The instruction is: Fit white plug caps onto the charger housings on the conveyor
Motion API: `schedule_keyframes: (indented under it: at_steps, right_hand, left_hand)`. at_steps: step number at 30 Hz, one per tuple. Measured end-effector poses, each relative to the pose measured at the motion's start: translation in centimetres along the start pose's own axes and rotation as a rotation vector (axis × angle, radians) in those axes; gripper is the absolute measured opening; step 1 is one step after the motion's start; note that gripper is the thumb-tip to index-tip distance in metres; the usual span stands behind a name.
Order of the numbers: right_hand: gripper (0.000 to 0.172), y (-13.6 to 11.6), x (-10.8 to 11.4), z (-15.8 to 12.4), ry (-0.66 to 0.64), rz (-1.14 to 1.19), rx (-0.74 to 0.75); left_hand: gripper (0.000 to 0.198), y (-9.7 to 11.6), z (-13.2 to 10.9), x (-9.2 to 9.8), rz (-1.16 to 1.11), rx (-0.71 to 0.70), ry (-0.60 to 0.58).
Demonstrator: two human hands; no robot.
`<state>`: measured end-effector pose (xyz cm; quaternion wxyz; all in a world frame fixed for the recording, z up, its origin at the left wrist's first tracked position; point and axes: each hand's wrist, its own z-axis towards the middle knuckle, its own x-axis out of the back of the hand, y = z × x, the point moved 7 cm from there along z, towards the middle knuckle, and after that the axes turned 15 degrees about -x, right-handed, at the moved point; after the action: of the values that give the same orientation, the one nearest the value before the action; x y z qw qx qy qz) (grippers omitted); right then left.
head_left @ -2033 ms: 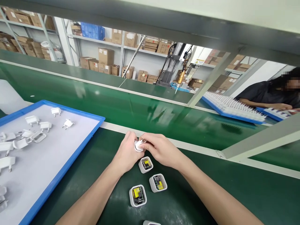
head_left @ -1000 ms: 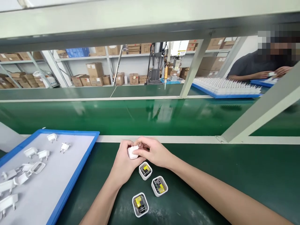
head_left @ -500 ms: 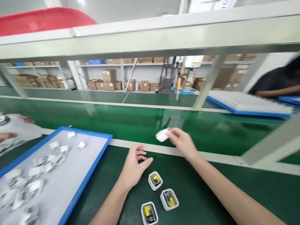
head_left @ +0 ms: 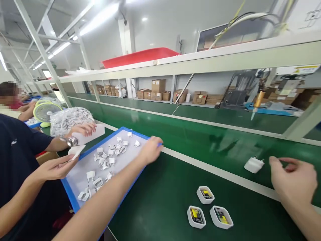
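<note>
My left hand (head_left: 151, 150) has its fingers closed on the right rim of a blue-edged tray (head_left: 132, 182), near its far corner. White plug pieces (head_left: 111, 161) with two pins lie scattered in that tray. On the green belt, a white plug adapter (head_left: 253, 165) sits with its pins pointing up and right. Just right of it is my right hand (head_left: 293, 177), fingers curled and apart, not touching the adapter. Three open white housings (head_left: 205, 194) with yellow and black parts inside stand on the dark green table between my hands.
At the left, a person in dark clothing (head_left: 17, 160) holds white pieces over the tray's edge. Behind are a clear bag of white parts (head_left: 71, 120) and a green fan (head_left: 46, 112). A pale shelf beam (head_left: 225, 60) crosses above the belt.
The view has swung left. My left hand moved from beside the housings to the tray's rim. My right hand has let go of the white adapter, which now rests on the belt.
</note>
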<state>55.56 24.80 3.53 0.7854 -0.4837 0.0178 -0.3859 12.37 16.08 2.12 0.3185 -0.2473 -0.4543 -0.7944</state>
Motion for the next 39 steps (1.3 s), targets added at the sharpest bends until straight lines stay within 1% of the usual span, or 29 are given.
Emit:
schedule_keyframes:
  at_steps: [1, 2, 3, 4, 6, 8, 10, 11, 12, 13, 14, 16, 17, 18, 19, 20, 22, 23, 24, 25, 26, 28, 29, 30, 31, 33, 35, 37, 39]
  right_hand:
    - [0.015, -0.8, 1.0, -0.4, 0.086, 0.017, -0.062]
    - [0.015, -1.6, 1.8, -0.9, 0.125, 0.028, -0.143]
    - [0.015, -2.8, 2.6, -1.7, 0.136, 0.067, -0.156]
    - [0.016, -4.2, 3.1, -2.7, 0.116, 0.107, -0.114]
    - [0.02, -6.0, 4.0, -5.2, 0.035, 0.08, -0.008]
    - [0.022, -6.5, 4.5, -8.3, -0.097, -0.02, 0.108]
    - [0.018, -6.6, 4.9, -11.7, -0.234, -0.111, 0.261]
    - [0.016, -6.6, 5.1, -13.1, -0.281, -0.136, 0.324]
    - [0.017, -6.7, 5.2, -14.3, -0.324, -0.149, 0.369]
    - [0.02, -7.0, 5.0, -15.2, -0.365, -0.147, 0.393]
    - [0.025, -7.3, 4.6, -15.8, -0.415, -0.138, 0.399]
    - [0.037, -8.3, 3.0, -16.8, -0.563, -0.117, 0.429]
    - [0.041, -8.9, 2.0, -17.2, -0.639, -0.112, 0.461]
    - [0.042, -9.3, 1.2, -17.5, -0.689, -0.114, 0.498]
    - [0.04, -9.7, 0.6, -17.6, -0.708, -0.119, 0.53]
    - [0.036, -9.8, 0.3, -17.6, -0.698, -0.122, 0.549]
    - [0.03, -9.3, 0.1, -17.2, -0.638, -0.098, 0.544]
    - [0.028, -8.9, 0.1, -16.9, -0.617, -0.072, 0.521]
    - [0.027, -8.3, 0.1, -16.6, -0.614, -0.037, 0.477]
    - [0.025, -7.6, 0.1, -16.2, -0.627, 0.008, 0.399]
    - [0.024, -6.7, 0.0, -15.7, -0.65, 0.063, 0.28]
    - [0.024, -4.7, -0.6, -15.0, -0.711, 0.223, -0.048]
    - [0.027, -3.9, -0.9, -14.9, -0.737, 0.305, -0.203]
    - [0.03, -3.4, -1.2, -15.0, -0.759, 0.372, -0.314]
    - [0.032, -3.2, -1.5, -15.1, -0.773, 0.412, -0.376]
    - [0.033, -3.5, -1.7, -15.5, -0.777, 0.407, -0.381]
    - [0.033, -3.8, -1.8, -15.8, -0.772, 0.35, -0.356]
    - [0.033, -4.3, -2.1, -16.3, -0.81, 0.307, -0.341]
    - [0.034, -4.9, -2.7, -16.7, -0.895, 0.269, -0.306]
  left_hand:
    - [0.022, -1.4, -0.2, 2.0, 0.077, 0.045, 0.01]
    - [0.028, -2.5, -0.4, 3.5, 0.139, 0.091, 0.011]
    - [0.032, -3.4, -0.8, 4.5, 0.183, 0.132, 0.004]
    - [0.034, -4.1, -1.2, 5.1, 0.209, 0.165, -0.009]
    - [0.034, -4.8, -2.1, 5.2, 0.222, 0.209, -0.042]
    - [0.034, -4.9, -2.4, 4.5, 0.207, 0.221, -0.058]
    - [0.03, -4.2, -1.9, 3.3, 0.178, 0.205, -0.071]
    - [0.03, -3.4, -1.4, 2.4, 0.158, 0.183, -0.082]
    - [0.032, -2.0, -0.8, 1.3, 0.133, 0.15, -0.1]
    - [0.036, -0.2, -0.2, 0.0, 0.107, 0.106, -0.124]
    - [0.041, 2.1, 0.1, -1.6, 0.067, 0.052, -0.158]
    - [0.043, 7.4, 0.2, -5.1, -0.041, -0.073, -0.252]
    - [0.041, 10.2, -0.1, -7.0, -0.153, -0.143, -0.318]
    - [0.036, 12.5, -0.5, -8.5, -0.235, -0.179, -0.368]
    - [0.033, 14.3, -0.9, -9.6, -0.303, -0.193, -0.394]
    - [0.031, 15.7, -1.3, -10.2, -0.375, -0.2, -0.411]
    - [0.032, 16.9, -1.8, -10.4, -0.529, -0.196, -0.424]
    - [0.036, 16.9, -2.1, -10.1, -0.606, -0.188, -0.423]
    - [0.042, 16.3, -2.4, -9.7, -0.659, -0.171, -0.414]
    - [0.049, 15.4, -2.7, -9.1, -0.673, -0.147, -0.396]
    - [0.054, 14.1, -3.1, -8.6, -0.64, -0.119, -0.373]
    - [0.055, 11.6, -3.8, -8.1, -0.496, -0.092, -0.351]
    - [0.054, 10.6, -4.2, -8.3, -0.435, -0.096, -0.366]
    - [0.053, 9.9, -4.7, -8.9, -0.401, -0.111, -0.398]
    - [0.052, 9.4, -5.1, -9.7, -0.389, -0.13, -0.432]
    - [0.046, 9.0, -5.7, -11.3, -0.405, -0.157, -0.46]
    - [0.034, 9.1, -5.8, -12.3, -0.426, -0.174, -0.424]
    - [0.026, 9.2, -5.7, -12.8, -0.429, -0.186, -0.386]
    - [0.023, 9.3, -5.7, -12.8, -0.412, -0.218, -0.375]
